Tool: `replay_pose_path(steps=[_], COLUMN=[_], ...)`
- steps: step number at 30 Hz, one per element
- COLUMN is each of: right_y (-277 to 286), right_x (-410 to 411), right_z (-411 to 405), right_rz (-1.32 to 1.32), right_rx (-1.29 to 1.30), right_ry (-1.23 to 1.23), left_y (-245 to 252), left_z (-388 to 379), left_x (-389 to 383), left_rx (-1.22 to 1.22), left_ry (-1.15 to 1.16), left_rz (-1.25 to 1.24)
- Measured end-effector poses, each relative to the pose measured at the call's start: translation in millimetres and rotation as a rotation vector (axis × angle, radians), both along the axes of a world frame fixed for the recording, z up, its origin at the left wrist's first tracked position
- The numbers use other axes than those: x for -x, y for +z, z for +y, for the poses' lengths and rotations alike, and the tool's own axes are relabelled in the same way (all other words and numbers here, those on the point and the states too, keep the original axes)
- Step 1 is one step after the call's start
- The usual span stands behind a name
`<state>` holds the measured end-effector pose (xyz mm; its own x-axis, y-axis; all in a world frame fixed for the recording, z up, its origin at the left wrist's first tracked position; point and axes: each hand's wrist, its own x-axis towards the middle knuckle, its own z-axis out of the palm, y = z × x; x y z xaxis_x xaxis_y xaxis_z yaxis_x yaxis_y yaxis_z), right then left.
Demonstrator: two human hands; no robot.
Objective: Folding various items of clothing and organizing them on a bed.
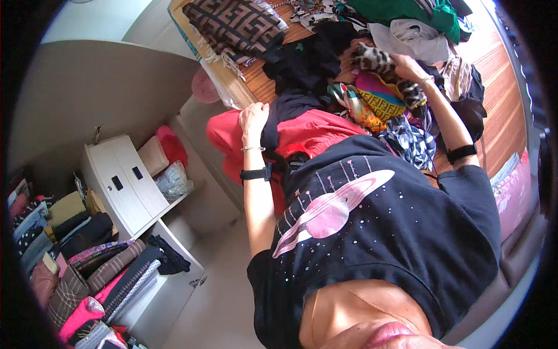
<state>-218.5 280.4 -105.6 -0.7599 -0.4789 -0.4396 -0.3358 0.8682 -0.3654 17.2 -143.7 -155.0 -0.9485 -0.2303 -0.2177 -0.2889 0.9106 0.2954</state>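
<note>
My left hand [254,118] lies with curled fingers on red trousers [318,126], beside a dark cloth draped over the lap; whether it grips that cloth cannot be told. Further right, my right hand [409,67] is closed on a black-and-white animal-print cloth [372,57], which is slightly blurred. Below that hand lie a yellow patterned scarf [383,104], a multicoloured silky scarf [355,104] and a blue-black and white patterned cloth [409,139]. A black garment [303,61] is spread between the hands on the wood-grain surface [501,78].
A folded brown-and-black patterned shawl [235,26] lies top left. White [407,39] and green [392,13] garments are heaped beyond my right hand. An open cupboard at left holds white drawers [126,183] and folded clothes [117,270]. A pink cushion [514,196] is at right.
</note>
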Motion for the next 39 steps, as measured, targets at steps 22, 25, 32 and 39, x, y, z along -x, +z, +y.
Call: replay_pose_path(steps=[22, 25, 32, 39], right_y=[93.2, 100.0, 74.6, 25.6], right_x=[-83.4, -99.2, -106.3, -62.5], right_z=[-246.7, -257.7, -272.3, -246.4], right_rz=[-0.918, -0.783, -1.073, -1.781], right_rx=[1.041, 1.047, 1.139, 1.187], right_ry=[-0.165, 0.102, -0.113, -0.476], left_y=[124.4, 126.1, 135.2, 189.6], left_z=[40.1, 35.7, 26.4, 22.5], left_x=[12.5, 1.5, -23.6, -50.6], left_rx=[-2.007, -1.852, -1.844, -1.926], left_ry=[0.708, 0.725, 0.733, 0.72], left_rz=[0.605, 0.639, 0.547, 0.617])
